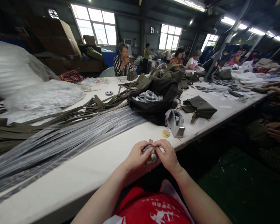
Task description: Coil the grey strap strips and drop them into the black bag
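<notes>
Close to the table's front edge, my left hand (138,154) and my right hand (167,154) meet, fingertips pinched together. Between them is a narrow brownish strap (149,165), its short end poking up past the fingers. A shiny silvery piece (153,157) shows below the fingertips, too small to name. Something grey and wrapped is partly hidden under my left fingers. Just beyond my hands lie a round yellow tin (165,133) and a tape dispenser (178,127).
Long dark straps (79,113) and plastic-wrapped strips (67,140) cover the table's left side. A black bag (142,109) holds wrapped silvery pieces. An olive handbag (202,107) lies right. Several people work around the table; a co-worker's hands (278,130) are at far right.
</notes>
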A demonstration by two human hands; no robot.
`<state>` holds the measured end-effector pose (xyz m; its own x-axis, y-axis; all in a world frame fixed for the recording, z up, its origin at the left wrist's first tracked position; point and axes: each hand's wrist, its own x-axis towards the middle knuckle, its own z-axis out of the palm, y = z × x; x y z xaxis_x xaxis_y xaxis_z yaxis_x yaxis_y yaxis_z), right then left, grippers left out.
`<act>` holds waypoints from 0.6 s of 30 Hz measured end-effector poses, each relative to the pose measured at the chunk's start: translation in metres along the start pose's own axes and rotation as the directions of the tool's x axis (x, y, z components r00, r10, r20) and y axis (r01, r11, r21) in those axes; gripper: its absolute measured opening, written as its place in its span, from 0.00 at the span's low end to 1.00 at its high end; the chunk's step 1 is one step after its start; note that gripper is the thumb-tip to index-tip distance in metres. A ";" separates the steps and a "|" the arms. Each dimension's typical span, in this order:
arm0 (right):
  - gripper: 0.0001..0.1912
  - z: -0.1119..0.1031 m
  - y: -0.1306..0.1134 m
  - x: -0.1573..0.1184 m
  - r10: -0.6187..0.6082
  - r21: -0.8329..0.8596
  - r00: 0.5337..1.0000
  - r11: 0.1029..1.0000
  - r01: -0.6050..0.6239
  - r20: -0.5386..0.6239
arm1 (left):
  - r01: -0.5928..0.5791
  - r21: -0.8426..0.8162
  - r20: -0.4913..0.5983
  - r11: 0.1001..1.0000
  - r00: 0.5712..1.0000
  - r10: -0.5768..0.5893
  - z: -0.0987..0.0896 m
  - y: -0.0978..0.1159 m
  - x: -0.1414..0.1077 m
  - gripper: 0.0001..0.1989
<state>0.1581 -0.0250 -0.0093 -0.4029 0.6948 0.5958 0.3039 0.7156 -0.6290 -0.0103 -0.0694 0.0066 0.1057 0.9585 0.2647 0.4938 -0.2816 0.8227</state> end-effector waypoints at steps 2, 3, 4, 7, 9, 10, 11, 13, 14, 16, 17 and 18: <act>0.04 -0.002 -0.001 0.002 0.084 0.069 0.996 0.994 -0.086 0.030 | 0.006 0.021 0.003 1.000 1.000 -0.006 -0.001 0.002 -0.002 0.14; 0.05 -0.004 0.000 0.004 0.132 0.112 0.990 0.984 -0.138 0.056 | 0.010 0.040 0.002 0.999 1.000 -0.010 -0.001 0.002 -0.002 0.14; 0.06 -0.006 0.001 0.007 0.185 0.156 0.979 0.968 -0.196 0.083 | 0.007 0.053 0.004 0.999 1.000 -0.007 -0.001 0.003 -0.003 0.14; 0.10 -0.011 0.003 0.018 0.327 0.193 0.939 0.920 -0.342 0.102 | -0.035 0.066 0.011 0.997 0.999 0.034 0.001 0.005 -0.006 0.13; 0.10 -0.015 0.002 0.027 0.353 0.129 0.929 0.922 -0.365 0.111 | -0.057 0.080 0.006 0.995 0.998 0.057 0.002 0.005 -0.008 0.14; 0.09 -0.016 0.001 0.031 0.340 0.087 0.931 0.932 -0.353 0.134 | -0.061 0.090 0.000 0.994 0.998 0.061 0.002 0.005 -0.008 0.15; 0.07 -0.016 -0.001 0.035 0.316 0.053 0.935 0.943 -0.328 0.158 | -0.061 0.097 -0.006 0.993 0.998 0.062 0.001 0.004 -0.009 0.15; 0.05 -0.015 -0.006 0.039 0.252 0.021 0.949 0.965 -0.260 0.190 | -0.056 0.098 -0.021 0.994 0.998 0.058 -0.001 0.002 -0.009 0.16; 0.05 -0.014 -0.008 0.040 0.218 0.010 0.958 0.975 -0.224 0.186 | -0.053 0.096 -0.031 0.994 0.998 0.056 -0.003 0.001 -0.008 0.16; 0.05 -0.010 -0.011 0.040 0.154 -0.023 0.977 0.988 -0.153 0.149 | -0.048 0.092 -0.053 0.995 0.997 0.053 -0.006 -0.001 -0.008 0.15; 0.06 -0.007 -0.012 0.040 0.123 -0.046 0.984 0.992 -0.118 0.131 | -0.046 0.092 -0.063 0.995 0.997 0.052 -0.008 -0.002 -0.008 0.15; 0.06 -0.005 -0.012 0.041 0.089 -0.073 0.989 0.994 -0.081 0.115 | -0.043 0.092 -0.073 0.995 0.996 0.050 -0.009 -0.003 -0.008 0.15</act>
<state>0.1423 -0.0049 0.0249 -0.4711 0.7429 0.4755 0.3976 0.6601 -0.6373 -0.0202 -0.0769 0.0065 0.0668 0.9375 0.3414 0.5658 -0.3174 0.7610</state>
